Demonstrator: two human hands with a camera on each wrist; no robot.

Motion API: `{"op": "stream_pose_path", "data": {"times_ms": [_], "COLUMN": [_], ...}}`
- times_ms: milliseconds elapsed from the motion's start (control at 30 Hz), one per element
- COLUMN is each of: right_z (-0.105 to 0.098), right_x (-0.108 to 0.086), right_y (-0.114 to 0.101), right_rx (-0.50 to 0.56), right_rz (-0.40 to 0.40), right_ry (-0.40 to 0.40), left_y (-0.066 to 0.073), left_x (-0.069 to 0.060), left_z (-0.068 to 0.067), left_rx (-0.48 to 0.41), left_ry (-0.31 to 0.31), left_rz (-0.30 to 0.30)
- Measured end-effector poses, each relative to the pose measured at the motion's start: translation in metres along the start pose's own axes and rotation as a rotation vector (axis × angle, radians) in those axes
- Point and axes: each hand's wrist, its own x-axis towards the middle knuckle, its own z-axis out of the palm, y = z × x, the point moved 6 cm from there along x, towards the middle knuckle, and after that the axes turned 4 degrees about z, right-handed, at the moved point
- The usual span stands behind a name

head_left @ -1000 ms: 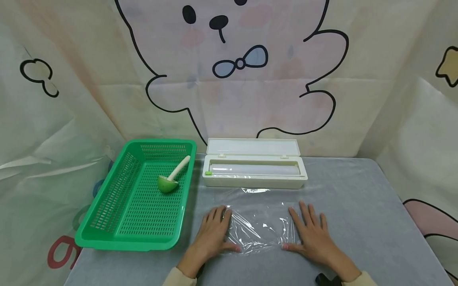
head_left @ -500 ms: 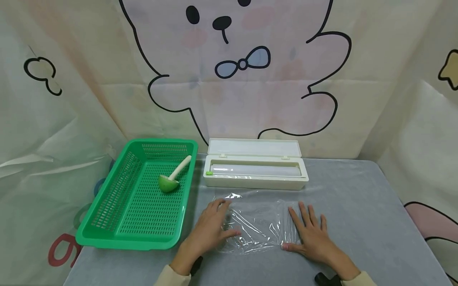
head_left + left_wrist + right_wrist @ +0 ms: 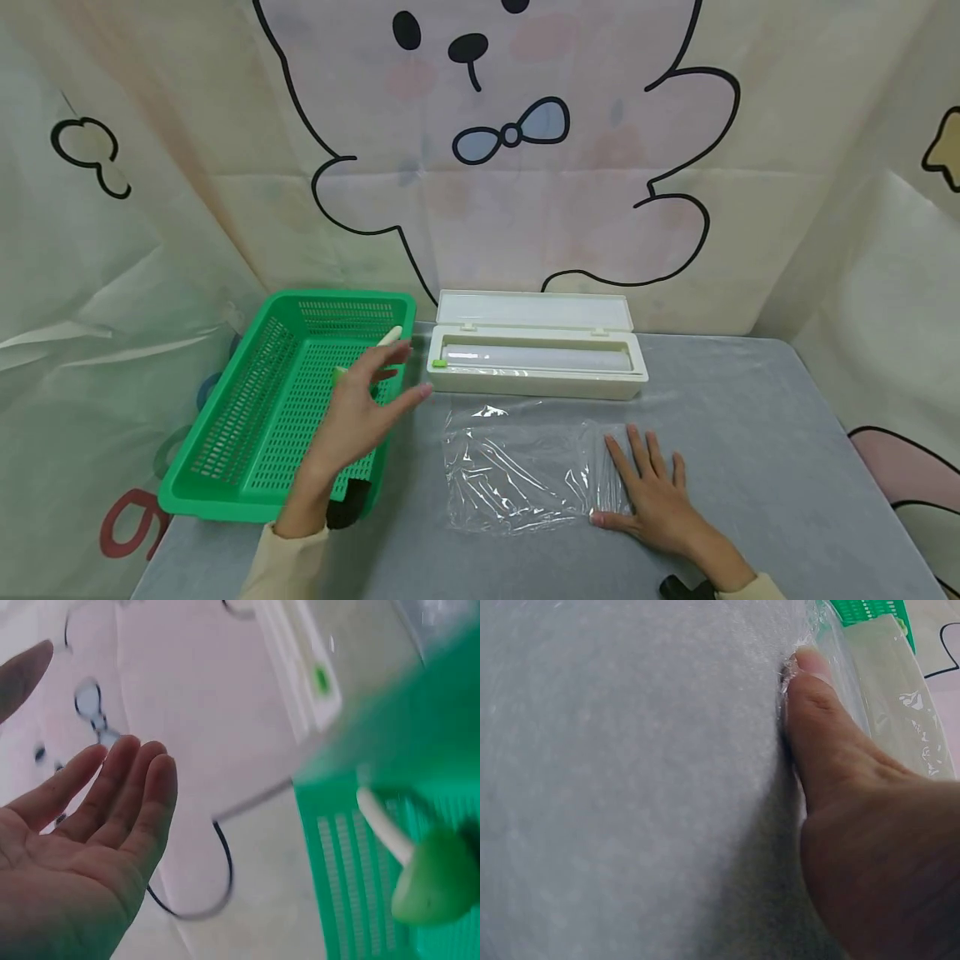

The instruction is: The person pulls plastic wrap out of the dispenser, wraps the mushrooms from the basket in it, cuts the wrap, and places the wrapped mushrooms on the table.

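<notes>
My left hand [image 3: 356,421] hovers over the right side of the green basket [image 3: 255,507], fingers relaxed and apart, holding nothing. Beneath it lies a toy ladle with a green bowl and a white handle [image 3: 391,336]; the hand hides most of it in the head view, while the left wrist view shows its green bowl [image 3: 436,879]. My right hand [image 3: 660,504] rests spread on the right edge of a sheet of clear plastic wrap [image 3: 517,479] lying on the table. In the right wrist view, the thumb [image 3: 821,712] touches the wrap's edge.
Behind the wrap stands a white plastic wrap dispenser [image 3: 536,383] with its lid [image 3: 534,310] raised and a small green slider [image 3: 439,363] at its left. A grey cloth covers the table [image 3: 750,433]. A printed curtain [image 3: 600,225] closes off the back and sides.
My left hand has lifted off the wrap's left edge and moved left and away from me, over the basket. The right hand stays on the wrap.
</notes>
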Motion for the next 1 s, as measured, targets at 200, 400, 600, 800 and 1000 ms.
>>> {"op": "stream_pose_path", "data": {"times_ms": [200, 400, 600, 800, 1000], "right_z": [0.0, -0.001, 0.0, -0.001, 0.0], "right_x": [-0.001, -0.001, 0.0, -0.001, 0.001], "right_y": [0.0, 0.0, -0.002, -0.002, 0.0], "right_rx": [0.002, -0.003, 0.014, 0.006, 0.012], "right_rz": [0.006, 0.021, 0.007, 0.02, 0.024], "right_ry": [0.002, -0.003, 0.009, -0.002, -0.007], "left_y": [-0.047, -0.095, -0.132, -0.153, -0.168], "left_x": [0.023, 0.034, 0.034, 0.032, 0.028], "left_z": [-0.039, -0.048, -0.051, -0.057, -0.061], "left_rx": [-0.048, -0.07, -0.09, -0.102, -0.097], "left_ry": [0.083, 0.074, 0.012, -0.113, -0.233], "left_rz": [-0.13, -0.244, -0.341, -0.385, -0.411]}}
